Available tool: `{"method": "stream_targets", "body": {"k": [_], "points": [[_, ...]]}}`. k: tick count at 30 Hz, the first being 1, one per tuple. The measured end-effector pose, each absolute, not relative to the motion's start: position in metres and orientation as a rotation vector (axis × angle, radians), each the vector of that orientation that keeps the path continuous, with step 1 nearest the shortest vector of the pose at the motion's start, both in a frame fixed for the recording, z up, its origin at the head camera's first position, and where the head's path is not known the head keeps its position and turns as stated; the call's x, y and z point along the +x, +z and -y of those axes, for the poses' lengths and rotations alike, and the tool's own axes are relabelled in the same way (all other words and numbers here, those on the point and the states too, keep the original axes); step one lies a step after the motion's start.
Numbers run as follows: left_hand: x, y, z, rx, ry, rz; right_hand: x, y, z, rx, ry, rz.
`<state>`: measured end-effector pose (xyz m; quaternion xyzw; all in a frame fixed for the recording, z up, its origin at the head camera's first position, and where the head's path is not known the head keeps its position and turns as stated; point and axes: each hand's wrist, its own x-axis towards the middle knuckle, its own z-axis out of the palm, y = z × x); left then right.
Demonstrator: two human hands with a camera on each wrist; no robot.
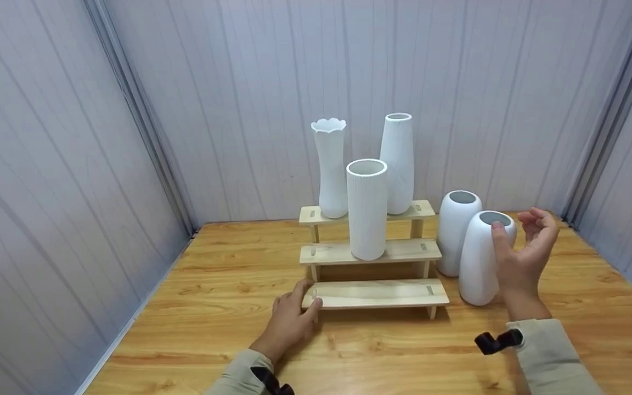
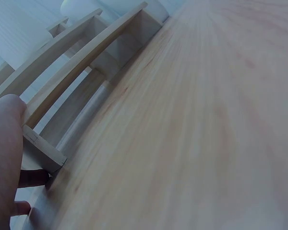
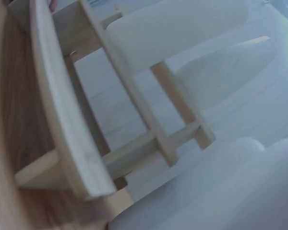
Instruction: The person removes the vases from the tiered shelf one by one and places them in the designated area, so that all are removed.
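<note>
Head: left hand (image 1: 291, 317) clamped on stand (image 1: 376, 291) edge, right hand (image 1: 525, 264) agape beside vase (image 1: 479, 266), left wall (image 1: 58, 170) well apart

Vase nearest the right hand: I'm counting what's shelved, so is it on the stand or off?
Off: that vase stands upright on the table, right of the stand.

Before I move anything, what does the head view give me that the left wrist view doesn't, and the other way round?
Only the head view: the right grip at the nearer rounded vase, and the open mouths of all five white vases.

Only the left wrist view: the left-end leg under the bottom step, with two fingertips of the left grip close by its foot.

Both: the left grip at that end of the wooden stand, and the tabletop.
</note>
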<state>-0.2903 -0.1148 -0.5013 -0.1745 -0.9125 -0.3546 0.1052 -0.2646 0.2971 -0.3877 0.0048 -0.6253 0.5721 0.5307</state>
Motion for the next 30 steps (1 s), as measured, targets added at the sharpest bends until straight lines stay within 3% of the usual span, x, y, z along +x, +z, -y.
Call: {"method": "stream_targets", "body": {"k": [9,20,30], "points": [[-0.289,-0.501,0.116,-0.555,-1.048,2.689,-0.258,-0.373,-0.275,0.073,1.371,1.501],[-0.289,-0.502,0.116,-0.550,-1.046,2.686,-0.240,-0.364,-0.231,0.328,1.397,1.532],[-0.290,-0.501,0.115,-0.541,-1.035,2.691,-0.263,-0.389,-0.226,0.372,1.443,1.698]]}}
